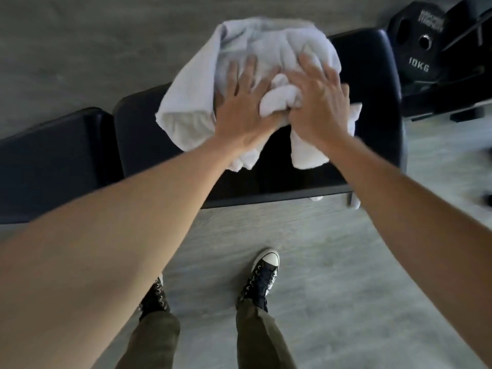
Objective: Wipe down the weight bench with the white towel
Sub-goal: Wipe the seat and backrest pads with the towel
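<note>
A crumpled white towel [269, 43] lies across the long pad of the black weight bench [370, 75], hanging over its near and far edges. My left hand [242, 107] presses flat on the towel with the fingers spread. Beside it my right hand [319, 102] lies on the towel, its thumb side gathering a bunched fold that rises between the two hands. The bench's shorter seat pad [53, 155] sits to the left, separated by a narrow gap.
A black 10 kg weight plate [418, 41] and dark rack parts stand at the far right, close to the bench end. Grey wood-look floor surrounds the bench. My two feet in dark sneakers [262, 275] stand just in front of it.
</note>
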The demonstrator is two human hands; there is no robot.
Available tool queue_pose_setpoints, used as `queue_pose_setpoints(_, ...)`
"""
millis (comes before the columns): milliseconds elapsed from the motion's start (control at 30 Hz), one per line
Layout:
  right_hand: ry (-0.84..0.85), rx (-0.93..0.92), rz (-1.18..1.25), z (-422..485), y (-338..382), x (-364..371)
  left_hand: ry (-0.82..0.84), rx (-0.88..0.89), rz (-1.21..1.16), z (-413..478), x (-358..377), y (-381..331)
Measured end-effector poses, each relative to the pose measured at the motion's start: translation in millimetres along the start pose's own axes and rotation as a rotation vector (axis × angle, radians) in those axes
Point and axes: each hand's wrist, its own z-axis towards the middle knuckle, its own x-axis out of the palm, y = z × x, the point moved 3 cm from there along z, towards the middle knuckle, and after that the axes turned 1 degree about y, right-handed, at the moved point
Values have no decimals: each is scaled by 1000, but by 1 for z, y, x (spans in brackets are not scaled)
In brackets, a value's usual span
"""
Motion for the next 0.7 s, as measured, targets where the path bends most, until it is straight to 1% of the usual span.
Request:
queue_pose_setpoints(67, -31, 40, 20, -52, -3, 12, -37, 105, 113, -37, 19, -3)
queue_pose_setpoints(133, -57, 82, 38, -117, -8, 24, -32, 230, 130, -87, 41, -11)
queue_pose_setpoints(167, -43, 94, 45, -146, -10, 29, -15, 265, 119, -110, 50, -14)
queue_pose_setpoints(233, -1, 105, 86, -174, -14, 36, 15, 260, 116, -135, 59, -18)
queue_pose_setpoints(300, 15, 107, 87, -155, -22, 31, 38, 218, 142, -119, 56, -25)
queue_pose_setpoints(367, -11, 115, 50, -102, -33, 14, 67, 155, 139, -70, 43, -38)
queue_pose_setpoints(467, -39, 152, 36, -12, -61, -24, 114, 75, 31, 20, 12, -67)
queue_pose_setpoints(533, -49, 174, 70, 14, -73, -36, 100, 69, -8, 47, 5, -79)
queue_pose_setpoints(600, -72, 182, 45, -6, -71, -29, 50, 83, -17, 30, 14, -81)
queue_pose_setpoints(700, -122, 208, 83, -89, -59, -6, -32, 232, 77, -42, 39, -69)
